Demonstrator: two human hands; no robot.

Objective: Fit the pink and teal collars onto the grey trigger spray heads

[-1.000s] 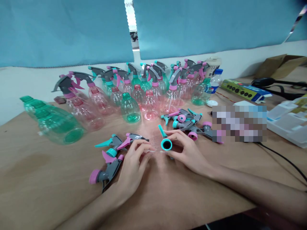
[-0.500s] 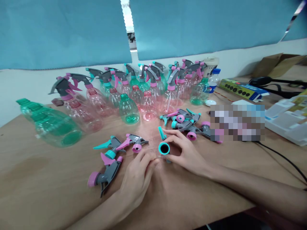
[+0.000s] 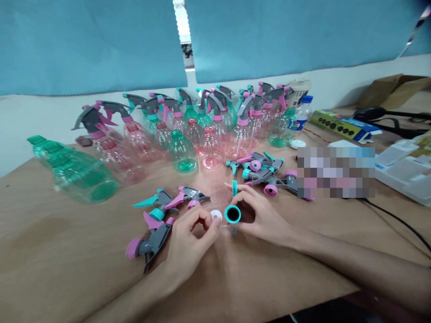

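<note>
My right hand (image 3: 257, 208) holds a trigger spray head (image 3: 232, 214) with a turquoise collar, its dark opening facing me. Pinched between the thumb and forefinger of my left hand (image 3: 191, 237) is a small white ring (image 3: 216, 216), just left of that collar and apart from it. Left of my left hand lie a grey and pink spray head (image 3: 153, 242), a turquoise one (image 3: 158, 204) and another pink one (image 3: 191, 196). A pile of spray heads (image 3: 262, 172) lies beyond my right hand.
Several pink and green bottles stand behind, many with spray heads on, such as a green open bottle (image 3: 182, 152). Green bottles (image 3: 84, 179) stand at left. To the right are a Pepsi bottle (image 3: 304, 114), a yellow-blue box (image 3: 343, 125), a clear plastic organizer (image 3: 404, 168) and a black cable (image 3: 397, 222).
My left hand has turned and opened up slightly, bringing the white ring into view. In my right hand the spray head has turned a little, its trigger now more upright.
</note>
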